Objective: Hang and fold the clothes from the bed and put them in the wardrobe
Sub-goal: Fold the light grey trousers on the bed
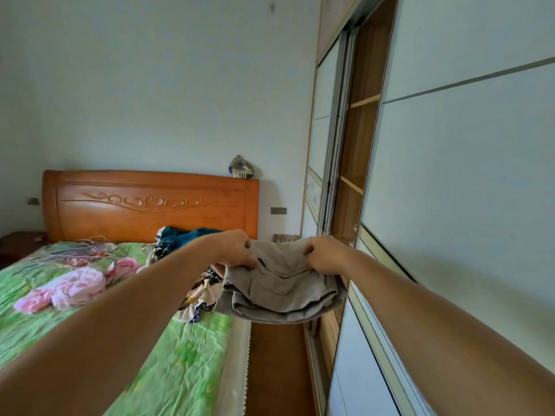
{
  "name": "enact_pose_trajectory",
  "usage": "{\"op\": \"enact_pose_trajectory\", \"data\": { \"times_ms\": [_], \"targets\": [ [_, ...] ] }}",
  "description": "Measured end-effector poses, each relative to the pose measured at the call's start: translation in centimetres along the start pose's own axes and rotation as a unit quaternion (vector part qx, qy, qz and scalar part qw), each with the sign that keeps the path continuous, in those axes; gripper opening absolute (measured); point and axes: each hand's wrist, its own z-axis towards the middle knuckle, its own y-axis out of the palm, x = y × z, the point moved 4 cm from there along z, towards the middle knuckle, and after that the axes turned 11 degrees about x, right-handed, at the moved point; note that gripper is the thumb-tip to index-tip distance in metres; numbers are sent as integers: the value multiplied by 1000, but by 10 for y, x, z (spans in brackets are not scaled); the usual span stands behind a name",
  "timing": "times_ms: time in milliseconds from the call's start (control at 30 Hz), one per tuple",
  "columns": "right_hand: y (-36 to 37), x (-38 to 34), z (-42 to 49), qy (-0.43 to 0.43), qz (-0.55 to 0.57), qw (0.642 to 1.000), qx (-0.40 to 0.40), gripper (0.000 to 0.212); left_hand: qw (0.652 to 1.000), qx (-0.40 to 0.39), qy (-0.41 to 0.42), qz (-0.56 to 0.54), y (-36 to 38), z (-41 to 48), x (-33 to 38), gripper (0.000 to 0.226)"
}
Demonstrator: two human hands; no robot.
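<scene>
A folded grey garment (279, 289) hangs in the air between the bed and the wardrobe. My left hand (237, 249) grips its top left edge and my right hand (324, 255) grips its top right edge, both arms stretched forward. The wardrobe (354, 181) stands on the right with a sliding door drawn aside, showing wooden shelves. On the bed (180, 355) with its green sheet lie a pink garment (75, 288), a dark blue garment (186, 235) and a patterned garment (201, 295), partly hidden behind my left arm.
Wire hangers (87, 250) lie near the head of the bed. An orange wooden headboard (150, 202) stands against the far wall. A narrow strip of brown floor (276, 370) runs between the bed and the wardrobe's white sliding doors (465, 190).
</scene>
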Motion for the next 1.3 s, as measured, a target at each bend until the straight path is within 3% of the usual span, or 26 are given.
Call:
{"op": "enact_pose_trajectory", "data": {
  "times_ms": [400, 533, 867, 1300],
  "targets": [
    [4, 7, 275, 18, 4, 1000, 5, 36, 1000, 12, 13, -7, -51, 274, -41, 43],
    [-6, 21, 328, 22, -12, 1000, 18, 40, 999, 19, 33, 11, -55, 329, -33, 35],
    [-19, 53, 425, 21, 11, 999, 44, 31, 999, 19, 38, -5, -62, 427, -15, 47],
    [-77, 148, 605, 138, 22, 976, 167, 27, 979, 34, 196, 34, -64, 688, 78, 35]
  ]
}}
